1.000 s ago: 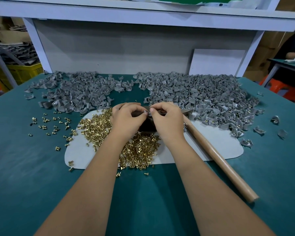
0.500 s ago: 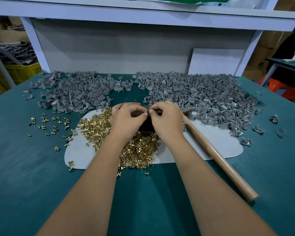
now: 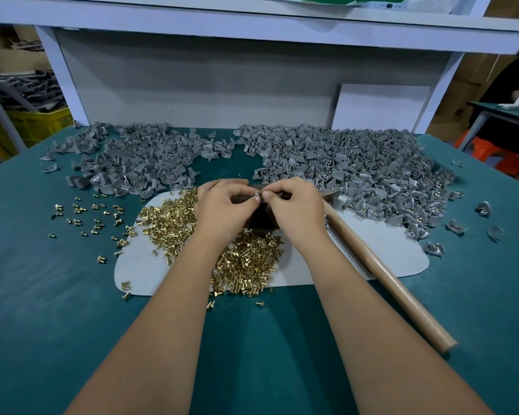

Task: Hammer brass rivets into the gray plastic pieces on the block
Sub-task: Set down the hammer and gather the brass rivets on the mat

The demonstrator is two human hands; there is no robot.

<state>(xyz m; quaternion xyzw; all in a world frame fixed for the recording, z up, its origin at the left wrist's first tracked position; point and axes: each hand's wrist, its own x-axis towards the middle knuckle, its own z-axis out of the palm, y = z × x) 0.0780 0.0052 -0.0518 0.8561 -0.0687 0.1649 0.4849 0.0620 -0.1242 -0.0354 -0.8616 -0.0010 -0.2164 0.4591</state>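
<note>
both hands meet over the dark block (image 3: 259,218) near the middle of the green surface (image 3: 42,310). the left hand (image 3: 222,209) has its fingers curled, thumb and forefinger pinching something tiny at the block's top; the right hand (image 3: 297,208) is curled the same way, its fingertips touching the left's. what they pinch is too small to name for certain, a bit of gray shows between the tips. the block sits on a pale mat (image 3: 357,256), mostly hidden by the hands. brass rivets (image 3: 246,265) lie heaped on the mat just in front of the block and to its left, with loose ones scattered toward the surface's left edge. gray plastic pieces (image 3: 357,172) are piled in two wide heaps along the back edge. a wooden hammer handle (image 3: 387,274) lies untouched on the right, slanting toward the front right corner.
</note>
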